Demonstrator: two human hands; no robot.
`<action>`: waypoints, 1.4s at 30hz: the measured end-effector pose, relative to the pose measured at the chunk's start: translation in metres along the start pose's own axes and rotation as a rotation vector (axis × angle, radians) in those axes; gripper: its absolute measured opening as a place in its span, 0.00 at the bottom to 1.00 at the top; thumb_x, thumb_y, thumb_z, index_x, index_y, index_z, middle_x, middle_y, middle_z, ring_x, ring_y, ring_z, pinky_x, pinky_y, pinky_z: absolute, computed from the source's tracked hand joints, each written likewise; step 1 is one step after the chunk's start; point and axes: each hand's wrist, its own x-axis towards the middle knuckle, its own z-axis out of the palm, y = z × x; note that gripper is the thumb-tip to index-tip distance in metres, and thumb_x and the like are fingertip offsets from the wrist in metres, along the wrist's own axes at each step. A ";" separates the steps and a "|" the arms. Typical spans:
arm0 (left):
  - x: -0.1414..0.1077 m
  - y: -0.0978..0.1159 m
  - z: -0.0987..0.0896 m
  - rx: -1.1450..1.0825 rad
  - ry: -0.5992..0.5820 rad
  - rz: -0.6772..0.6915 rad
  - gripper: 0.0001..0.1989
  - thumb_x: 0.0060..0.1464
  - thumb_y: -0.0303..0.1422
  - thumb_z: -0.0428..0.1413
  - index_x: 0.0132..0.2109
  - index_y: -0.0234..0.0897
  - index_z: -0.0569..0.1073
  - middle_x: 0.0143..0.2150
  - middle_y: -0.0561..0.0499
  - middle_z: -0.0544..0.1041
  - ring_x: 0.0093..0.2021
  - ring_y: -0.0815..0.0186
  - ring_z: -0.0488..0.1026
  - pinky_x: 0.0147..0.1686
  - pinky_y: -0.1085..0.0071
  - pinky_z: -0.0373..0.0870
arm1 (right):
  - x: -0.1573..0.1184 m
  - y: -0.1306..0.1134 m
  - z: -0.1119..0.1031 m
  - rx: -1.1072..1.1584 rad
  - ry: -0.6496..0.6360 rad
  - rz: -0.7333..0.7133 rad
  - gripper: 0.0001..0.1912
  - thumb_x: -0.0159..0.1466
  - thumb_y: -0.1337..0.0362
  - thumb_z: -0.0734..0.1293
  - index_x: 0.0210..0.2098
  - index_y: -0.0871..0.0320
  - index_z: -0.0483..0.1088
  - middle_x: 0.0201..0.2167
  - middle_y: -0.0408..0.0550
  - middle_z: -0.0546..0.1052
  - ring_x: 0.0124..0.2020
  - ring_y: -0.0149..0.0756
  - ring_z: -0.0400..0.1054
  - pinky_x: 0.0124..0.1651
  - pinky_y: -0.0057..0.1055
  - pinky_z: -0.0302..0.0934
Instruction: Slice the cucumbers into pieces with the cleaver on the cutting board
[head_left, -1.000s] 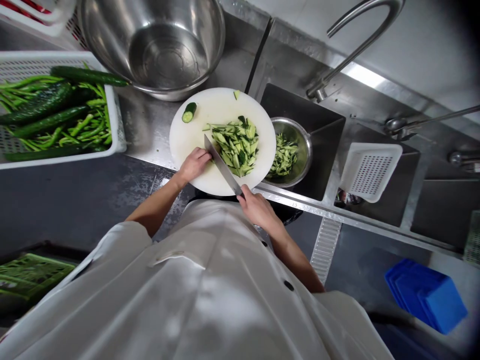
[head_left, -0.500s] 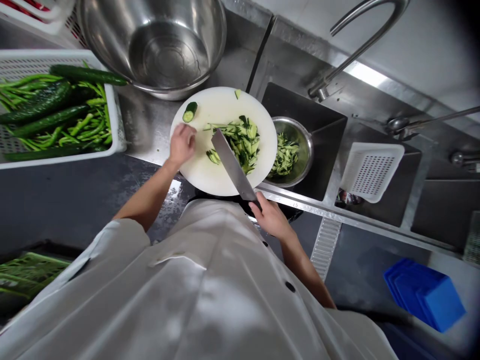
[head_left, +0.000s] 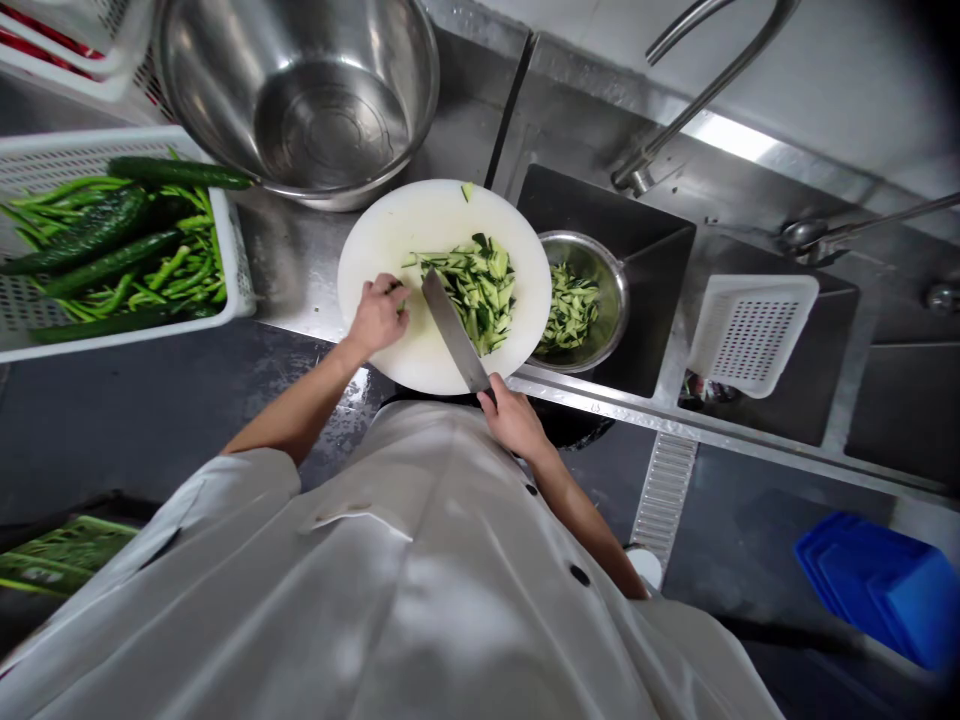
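Cucumber stub [head_left: 398,290] shifted into left hand [head_left: 375,320], fingers pinched, left side of board [head_left: 397,215]; right hand [head_left: 517,420] closed round knife [head_left: 455,328]; sliced pile [head_left: 484,300] centre, more slices [head_left: 568,306] in bowl [head_left: 624,305]; whole cucumbers [head_left: 112,265] uncut, upper left

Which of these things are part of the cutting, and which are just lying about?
Part of it:
- knife, in the right hand
- cucumber piece, in the left hand
- cutting board
- cut cucumber
- likely the smaller bowl

Seemingly idle:
- large bowl
- blue bins
- empty white basket
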 end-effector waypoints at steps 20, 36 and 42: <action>-0.035 -0.005 0.003 -0.052 -0.018 0.400 0.13 0.61 0.26 0.51 0.50 0.37 0.75 0.48 0.40 0.75 0.50 0.52 0.70 0.52 0.49 0.72 | -0.015 -0.032 -0.026 -0.245 -0.093 -0.074 0.18 0.79 0.57 0.52 0.63 0.56 0.60 0.44 0.56 0.82 0.44 0.48 0.78 0.42 0.34 0.63; -0.041 -0.007 0.007 -0.202 -0.006 0.269 0.14 0.67 0.30 0.48 0.50 0.38 0.76 0.50 0.38 0.76 0.52 0.51 0.71 0.53 0.49 0.74 | -0.009 -0.035 -0.028 -0.204 -0.068 -0.104 0.20 0.79 0.58 0.53 0.65 0.58 0.59 0.44 0.58 0.82 0.45 0.50 0.77 0.43 0.35 0.61; -0.042 -0.010 0.012 -0.187 0.026 0.286 0.14 0.67 0.30 0.47 0.50 0.38 0.76 0.50 0.39 0.76 0.52 0.52 0.71 0.54 0.49 0.74 | -0.005 -0.040 -0.022 -0.194 -0.081 -0.099 0.19 0.79 0.58 0.54 0.65 0.58 0.59 0.45 0.58 0.82 0.44 0.50 0.77 0.41 0.34 0.60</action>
